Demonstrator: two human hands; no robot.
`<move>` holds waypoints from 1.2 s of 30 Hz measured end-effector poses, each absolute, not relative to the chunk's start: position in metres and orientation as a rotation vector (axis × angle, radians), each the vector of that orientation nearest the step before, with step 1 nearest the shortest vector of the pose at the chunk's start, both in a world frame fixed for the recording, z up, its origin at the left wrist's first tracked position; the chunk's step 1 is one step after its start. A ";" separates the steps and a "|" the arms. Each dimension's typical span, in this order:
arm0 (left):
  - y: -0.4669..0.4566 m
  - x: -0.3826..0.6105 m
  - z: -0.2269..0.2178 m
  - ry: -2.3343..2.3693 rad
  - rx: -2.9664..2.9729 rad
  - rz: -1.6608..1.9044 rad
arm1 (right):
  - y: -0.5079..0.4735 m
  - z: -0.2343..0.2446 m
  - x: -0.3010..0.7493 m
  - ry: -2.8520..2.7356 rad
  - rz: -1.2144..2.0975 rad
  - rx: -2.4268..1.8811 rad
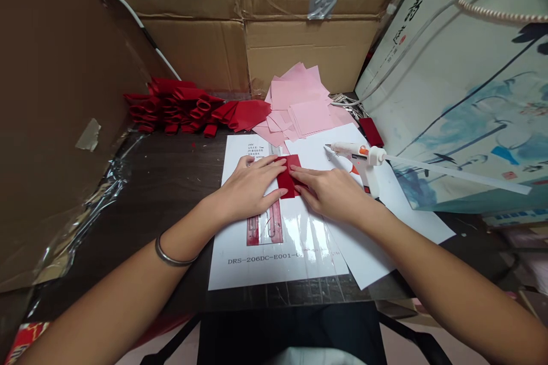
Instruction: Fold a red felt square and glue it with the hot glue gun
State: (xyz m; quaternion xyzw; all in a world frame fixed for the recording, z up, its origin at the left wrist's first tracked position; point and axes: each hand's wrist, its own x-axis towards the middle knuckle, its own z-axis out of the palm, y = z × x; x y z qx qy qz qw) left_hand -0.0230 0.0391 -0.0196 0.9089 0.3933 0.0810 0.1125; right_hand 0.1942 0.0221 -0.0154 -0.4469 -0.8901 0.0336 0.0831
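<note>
Left hand (250, 189) and right hand (329, 194) open and flat, fingers touching each side of a folded red piece (287, 177), with a hot glue gun (357, 162) just right of it.

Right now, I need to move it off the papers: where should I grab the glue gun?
Grip the white handle of the hot glue gun, coming from the near side by your right hand. The handle points back toward you, away from the nozzle and the long glue stick.
</note>
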 end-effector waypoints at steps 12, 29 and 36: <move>0.038 -0.022 -0.016 1.166 2.610 0.111 | 0.024 -0.009 0.196 -2.675 0.021 -1.451; 0.038 -0.022 -0.010 1.163 2.528 0.129 | 0.020 -0.015 0.189 -2.475 0.072 -1.492; 0.039 -0.023 -0.012 1.152 2.554 0.147 | 0.022 -0.017 0.190 -2.520 0.043 -1.543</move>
